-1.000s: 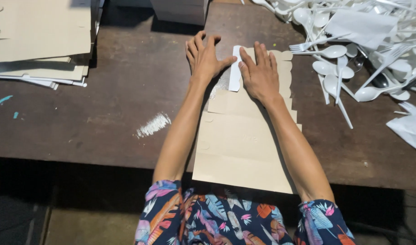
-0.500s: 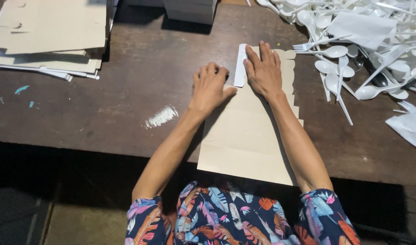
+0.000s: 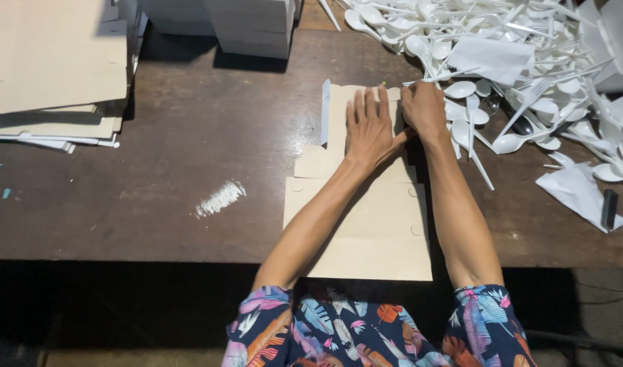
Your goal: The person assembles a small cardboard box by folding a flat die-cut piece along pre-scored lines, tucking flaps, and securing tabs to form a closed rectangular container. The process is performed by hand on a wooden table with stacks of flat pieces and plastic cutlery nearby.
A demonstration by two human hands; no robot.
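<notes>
A flat brown cardboard blank (image 3: pixel 366 231) lies on the dark wooden table (image 3: pixel 189 136), running from the front edge toward the back. My left hand (image 3: pixel 370 126) presses flat on its far end, fingers spread. My right hand (image 3: pixel 424 109) is bunched at the far right corner of the cardboard, fingers curled on the edge. A narrow side flap (image 3: pixel 325 112) stands up along the far left edge, showing its white face.
A heap of white plastic spoons and forks (image 3: pixel 502 61) fills the back right. Stacked cardboard sheets (image 3: pixel 53 75) sit at the back left, white boxes (image 3: pixel 250 27) at the back middle. A white wrapper (image 3: pixel 580 190) lies right; a white smear (image 3: pixel 220 198) marks the table.
My left hand moved from the blank's left side up onto its far end. The white flap, earlier between my hands, now stands at the left edge. My right hand closed at the right corner.
</notes>
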